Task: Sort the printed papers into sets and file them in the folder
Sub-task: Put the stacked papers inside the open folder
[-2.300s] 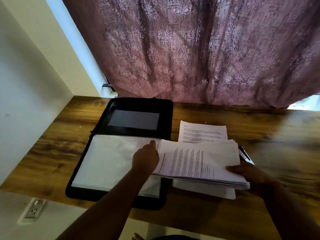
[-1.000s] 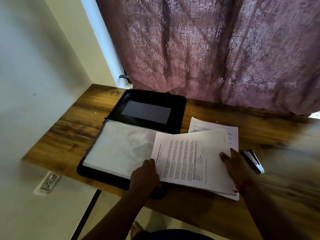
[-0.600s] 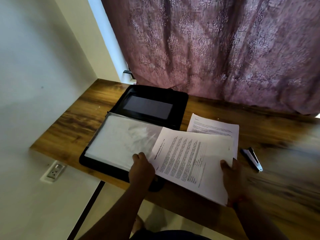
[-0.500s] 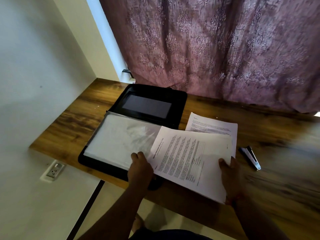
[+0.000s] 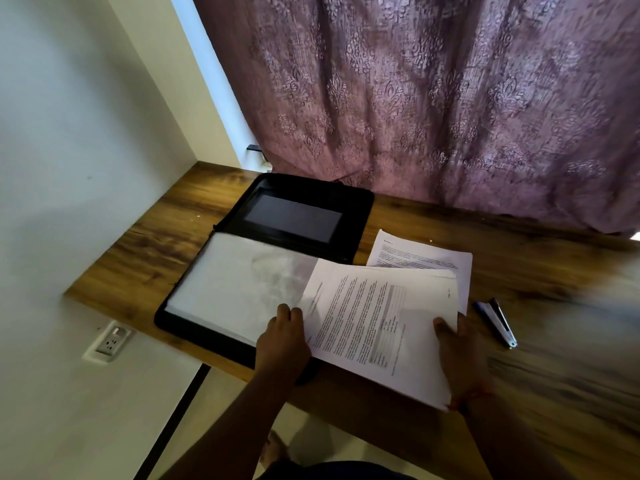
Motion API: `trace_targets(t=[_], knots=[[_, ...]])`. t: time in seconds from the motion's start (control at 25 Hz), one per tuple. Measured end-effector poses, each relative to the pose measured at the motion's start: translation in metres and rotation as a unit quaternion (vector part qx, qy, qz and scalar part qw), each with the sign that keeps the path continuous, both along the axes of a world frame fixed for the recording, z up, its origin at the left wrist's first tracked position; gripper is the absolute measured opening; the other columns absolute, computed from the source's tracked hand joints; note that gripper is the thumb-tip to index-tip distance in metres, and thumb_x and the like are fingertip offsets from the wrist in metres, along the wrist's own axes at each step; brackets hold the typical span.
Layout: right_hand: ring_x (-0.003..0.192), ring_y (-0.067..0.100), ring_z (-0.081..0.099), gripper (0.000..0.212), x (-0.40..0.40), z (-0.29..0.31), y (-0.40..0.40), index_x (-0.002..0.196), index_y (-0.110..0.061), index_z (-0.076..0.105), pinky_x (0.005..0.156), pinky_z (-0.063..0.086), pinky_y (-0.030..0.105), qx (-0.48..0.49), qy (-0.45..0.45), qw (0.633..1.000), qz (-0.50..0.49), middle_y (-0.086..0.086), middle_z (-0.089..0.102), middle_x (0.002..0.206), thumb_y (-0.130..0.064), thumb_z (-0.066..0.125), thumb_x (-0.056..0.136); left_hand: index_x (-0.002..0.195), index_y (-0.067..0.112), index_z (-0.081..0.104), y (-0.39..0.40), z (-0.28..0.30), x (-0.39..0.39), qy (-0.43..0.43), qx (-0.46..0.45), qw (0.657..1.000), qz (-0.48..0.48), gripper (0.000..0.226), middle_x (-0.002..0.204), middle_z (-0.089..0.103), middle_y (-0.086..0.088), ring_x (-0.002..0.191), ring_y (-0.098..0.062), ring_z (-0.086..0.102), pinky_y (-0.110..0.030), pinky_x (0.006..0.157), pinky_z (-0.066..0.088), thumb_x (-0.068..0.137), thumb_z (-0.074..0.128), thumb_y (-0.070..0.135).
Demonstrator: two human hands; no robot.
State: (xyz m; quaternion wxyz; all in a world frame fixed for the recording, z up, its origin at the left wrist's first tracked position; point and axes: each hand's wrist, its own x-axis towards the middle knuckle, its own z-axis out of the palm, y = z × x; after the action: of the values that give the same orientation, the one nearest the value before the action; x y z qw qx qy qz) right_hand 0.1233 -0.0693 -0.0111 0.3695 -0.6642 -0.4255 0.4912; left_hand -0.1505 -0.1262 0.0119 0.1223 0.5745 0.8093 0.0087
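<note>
An open black folder [image 5: 298, 202] lies on the wooden desk [image 5: 519, 251], clear sleeves uppermost. The left hand [image 5: 284, 341] seems to pinch a sleeve's corner, while the right hand [image 5: 457, 355] grips a printed stack [image 5: 377, 323] over another sheet [image 5: 415, 251]. A stapler [image 5: 498, 320] lies nearby.

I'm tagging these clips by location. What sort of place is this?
Probably a home room with a desk used for paperwork: a wooden desk set against a patterned curtain, a wall socket below, and an open black folder with printed papers.
</note>
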Motion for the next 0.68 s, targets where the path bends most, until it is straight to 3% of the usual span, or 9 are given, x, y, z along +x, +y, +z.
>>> trace_targets(t=[0.28,0.48,0.6,0.68], knots=[[0.1,0.02,0.065,0.017,-0.021,0.012,0.006,0.115,-0.033,0.056,0.087,0.055,0.045,0.008,0.071,0.996,0.05,-0.001,0.066,0.113,-0.025,0.049,0.101,0.128,0.016,0.042,0.004,0.008,0.002,-0.008,-0.015,1.0,-0.026,0.034,0.126,0.048,-0.002,0.093,-0.019,0.061,-0.033,0.074,0.055,0.095,0.046,0.022],[0.109,0.024,0.062,0.031,-0.027,0.017,0.011,0.13,-0.029,0.046,0.08,0.057,0.046,-0.093,0.109,0.975,0.171,0.0,0.061,0.122,-0.022,0.05,0.1,0.128,0.015,0.042,0.003,0.017,0.0,-0.034,-0.007,0.998,-0.049,0.032,0.123,0.049,-0.001,0.093,-0.017,0.061,-0.028,0.071,0.051,0.096,0.046,0.023],[0.103,0.032,0.063,0.021,-0.012,0.022,0.018,0.12,-0.016,0.053,0.073,0.058,0.046,-0.151,0.083,0.976,0.136,0.01,0.062,0.117,-0.011,0.051,0.099,0.13,0.016,0.041,0.001,0.018,-0.001,-0.051,0.002,0.996,-0.069,0.036,0.126,0.049,-0.001,0.093,-0.017,0.062,-0.03,0.077,0.056,0.097,0.048,0.027],[0.1,0.032,0.064,0.015,-0.021,0.02,0.02,0.11,-0.013,0.057,0.071,0.057,0.045,-0.137,0.064,0.983,0.104,0.014,0.063,0.114,-0.005,0.049,0.099,0.132,0.016,0.04,0.002,0.015,-0.004,-0.058,0.002,0.994,-0.098,0.038,0.129,0.048,-0.002,0.097,-0.019,0.063,-0.033,0.082,0.056,0.096,0.049,0.026]])
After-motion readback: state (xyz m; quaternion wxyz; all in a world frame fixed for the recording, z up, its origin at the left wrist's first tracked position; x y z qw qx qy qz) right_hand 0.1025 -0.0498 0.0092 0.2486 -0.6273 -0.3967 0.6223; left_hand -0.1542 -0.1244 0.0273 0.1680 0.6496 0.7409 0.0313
